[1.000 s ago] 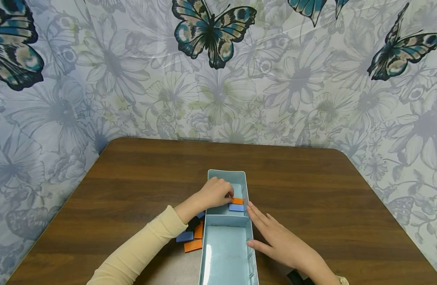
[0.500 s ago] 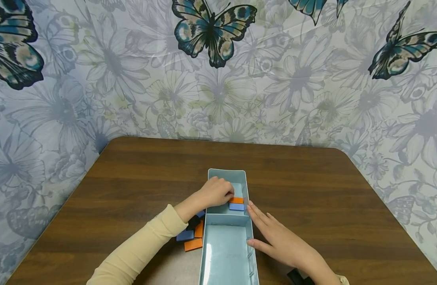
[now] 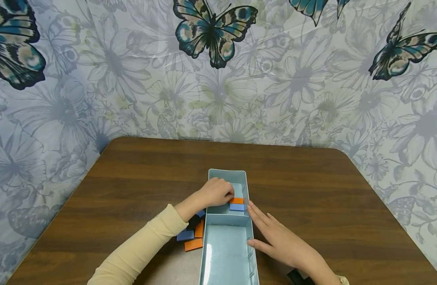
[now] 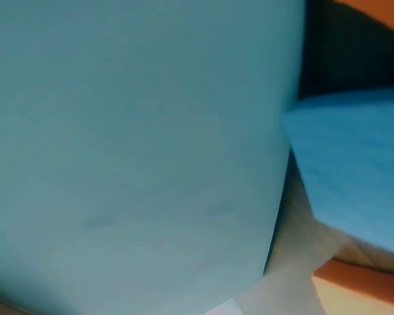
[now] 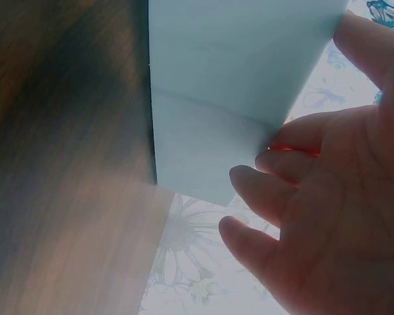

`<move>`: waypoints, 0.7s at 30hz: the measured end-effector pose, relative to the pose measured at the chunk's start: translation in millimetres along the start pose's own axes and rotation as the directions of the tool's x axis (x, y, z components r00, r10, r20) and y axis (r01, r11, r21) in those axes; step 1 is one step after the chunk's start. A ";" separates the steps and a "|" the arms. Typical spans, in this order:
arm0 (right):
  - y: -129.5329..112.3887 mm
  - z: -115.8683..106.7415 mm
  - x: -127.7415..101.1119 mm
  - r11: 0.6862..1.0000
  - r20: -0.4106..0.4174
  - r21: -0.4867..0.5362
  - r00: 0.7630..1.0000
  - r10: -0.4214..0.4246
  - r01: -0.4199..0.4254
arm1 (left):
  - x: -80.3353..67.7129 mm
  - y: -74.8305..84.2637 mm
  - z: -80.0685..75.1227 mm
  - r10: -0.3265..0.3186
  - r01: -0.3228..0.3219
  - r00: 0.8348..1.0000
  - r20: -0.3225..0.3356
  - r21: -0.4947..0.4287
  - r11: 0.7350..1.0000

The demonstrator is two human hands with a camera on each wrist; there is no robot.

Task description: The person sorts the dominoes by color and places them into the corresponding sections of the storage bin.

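Observation:
A long light-blue box [image 3: 225, 253] with two compartments stands on the table. My left hand [image 3: 215, 192] reaches over its left wall into the far compartment, fingers curled. Its fingertips are at the left end of an orange block [image 3: 237, 200] and seem to pinch it; the contact is partly hidden. That block lies against a blue block [image 3: 237, 207] inside the box. With fingers extended, my right hand [image 3: 280, 241] touches the outside of the right wall. In the right wrist view the fingertips of the right hand [image 5: 341, 177] meet the box's upper edge.
Left of the box, partly under the left forearm, several loose blocks lie on the brown table [image 3: 293, 178], among them a blue block [image 3: 185, 236] and an orange block [image 3: 193, 245]. Behind the table hangs a butterfly-patterned cloth [image 3: 143, 87].
The left fingertips have shifted slightly, and a little more of the orange block's left end shows. The right hand and the box stay where they were.

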State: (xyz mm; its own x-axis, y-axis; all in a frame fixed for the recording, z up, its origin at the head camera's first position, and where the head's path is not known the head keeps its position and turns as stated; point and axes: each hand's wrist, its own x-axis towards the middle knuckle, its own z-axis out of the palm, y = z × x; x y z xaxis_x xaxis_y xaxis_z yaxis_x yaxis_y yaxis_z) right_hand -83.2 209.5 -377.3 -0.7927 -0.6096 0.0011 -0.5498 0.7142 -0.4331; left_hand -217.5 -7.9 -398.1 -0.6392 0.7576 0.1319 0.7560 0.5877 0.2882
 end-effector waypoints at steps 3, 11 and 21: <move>-0.1 0.1 -0.3 1.000 -0.007 -0.005 1.000 -0.006 0.006 | -0.1 -0.4 0.1 0.003 -0.003 1.000 0.000 -0.001 1.000; 0.3 0.4 -0.2 1.000 -0.011 -0.007 1.000 -0.013 0.013 | -0.5 1.1 -1.2 -0.002 0.002 1.000 -0.014 0.005 1.000; -0.1 0.4 -0.2 1.000 -0.015 -0.008 1.000 -0.016 0.016 | 1.0 0.9 -5.7 -0.012 0.013 1.000 0.005 -0.100 0.995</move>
State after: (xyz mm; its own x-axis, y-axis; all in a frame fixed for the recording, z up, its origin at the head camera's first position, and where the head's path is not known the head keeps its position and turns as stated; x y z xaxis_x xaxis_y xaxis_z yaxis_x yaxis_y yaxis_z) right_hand -82.9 209.5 -377.6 -0.7874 -0.6161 0.0215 -0.5649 0.7070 -0.4256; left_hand -218.3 -8.2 -392.3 -0.6478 0.7517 0.1239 0.7299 0.5658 0.3836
